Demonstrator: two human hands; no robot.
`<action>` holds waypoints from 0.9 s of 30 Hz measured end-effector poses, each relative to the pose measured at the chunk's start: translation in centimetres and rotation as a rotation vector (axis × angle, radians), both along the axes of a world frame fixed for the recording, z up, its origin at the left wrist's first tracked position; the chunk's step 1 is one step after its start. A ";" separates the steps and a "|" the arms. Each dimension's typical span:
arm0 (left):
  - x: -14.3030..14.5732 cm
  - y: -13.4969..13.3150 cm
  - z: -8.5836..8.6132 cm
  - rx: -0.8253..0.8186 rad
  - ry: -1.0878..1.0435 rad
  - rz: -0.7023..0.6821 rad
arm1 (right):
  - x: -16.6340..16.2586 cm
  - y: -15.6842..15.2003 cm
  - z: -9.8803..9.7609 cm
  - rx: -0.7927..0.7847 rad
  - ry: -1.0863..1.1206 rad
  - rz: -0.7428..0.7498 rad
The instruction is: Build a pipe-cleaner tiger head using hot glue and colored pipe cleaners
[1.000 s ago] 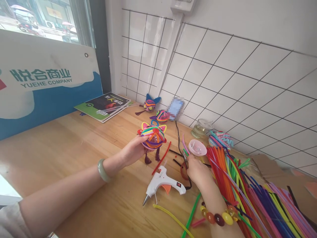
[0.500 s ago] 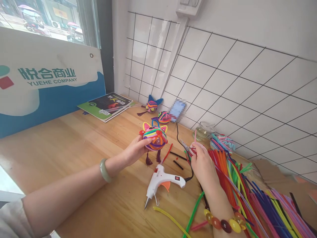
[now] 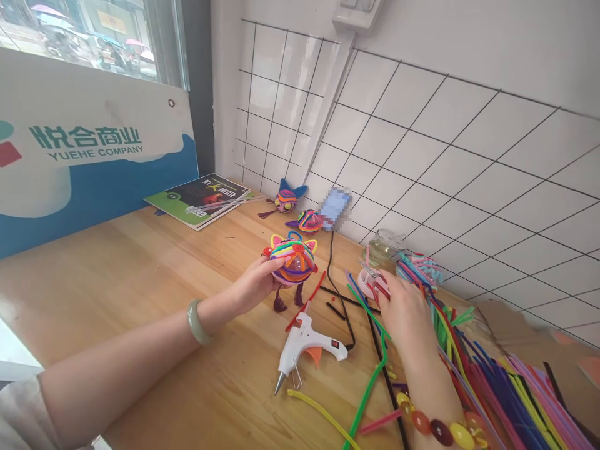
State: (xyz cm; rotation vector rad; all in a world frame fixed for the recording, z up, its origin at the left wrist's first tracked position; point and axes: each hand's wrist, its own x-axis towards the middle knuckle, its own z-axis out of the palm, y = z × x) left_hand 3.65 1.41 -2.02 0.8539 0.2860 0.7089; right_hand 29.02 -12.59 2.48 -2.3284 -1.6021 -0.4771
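My left hand (image 3: 260, 278) is closed around a round, striped ornament (image 3: 295, 265) of colourful pipe cleaners, with yellow-edged ears, a blue loop on top and dark tassels below. In my right hand (image 3: 407, 312) are the red handles of a pair of scissors (image 3: 380, 290), blades pointing up and left. Behind the scissors lies a pale pink ring-shaped thing (image 3: 363, 284), partly covered. On the table between my arms rests a white glue gun (image 3: 304, 344), nozzle towards me.
Bundles of pipe cleaners (image 3: 506, 387) spread along the right. Loose green (image 3: 370, 400) and yellow (image 3: 319, 409) ones lie in front. At the back are two more ornaments (image 3: 287, 199), a phone (image 3: 335, 209) and a glass jar (image 3: 383, 247). Magazines (image 3: 201, 203) lie at left.
My right hand has moved right and slightly down, carrying the scissors away from the black cord. The left hand and ornament have hardly moved.
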 end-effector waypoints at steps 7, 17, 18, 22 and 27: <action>0.1 -0.8 0.7 -0.009 0.017 0.010 | -6.0 0.0 1.7 0.214 0.474 0.340; 0.6 -2.6 2.0 0.162 -0.045 0.126 | -11.1 0.2 1.0 0.141 0.049 0.465; 0.6 -2.7 2.1 0.157 -0.030 0.138 | -11.3 0.3 0.9 0.142 0.015 0.458; 0.4 -3.1 2.1 0.123 0.075 0.181 | -11.9 0.6 0.6 0.188 -0.102 0.455; 0.4 -3.8 2.1 0.088 0.151 0.225 | -12.4 0.7 0.5 0.213 -0.177 0.467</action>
